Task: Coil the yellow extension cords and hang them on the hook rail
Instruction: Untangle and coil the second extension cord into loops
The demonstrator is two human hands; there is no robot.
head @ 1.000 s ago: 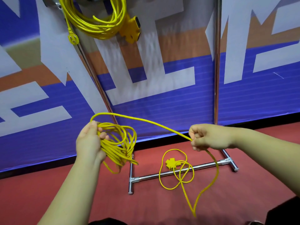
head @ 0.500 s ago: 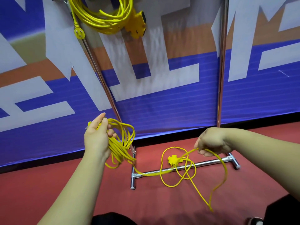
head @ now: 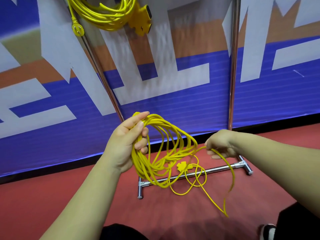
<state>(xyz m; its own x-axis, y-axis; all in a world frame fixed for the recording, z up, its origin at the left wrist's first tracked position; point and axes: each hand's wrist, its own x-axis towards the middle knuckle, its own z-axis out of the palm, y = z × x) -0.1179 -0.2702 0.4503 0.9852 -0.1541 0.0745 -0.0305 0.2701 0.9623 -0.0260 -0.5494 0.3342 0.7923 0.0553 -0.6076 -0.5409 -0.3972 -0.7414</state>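
My right hand (head: 220, 144), pinching the cord (head: 227, 162), has swung in beside the coil (head: 155, 163) my left hand (head: 123, 144) grips above the floor (head: 69, 196). Another loop goes on. Only a short tail (head: 196, 185) and socket (head: 181, 166) lie loose, so I judge hanging comes soon.

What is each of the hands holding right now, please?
Left hand: closed around the coil of yellow cord.
Right hand: closed, pinching the loose run of the same cord.
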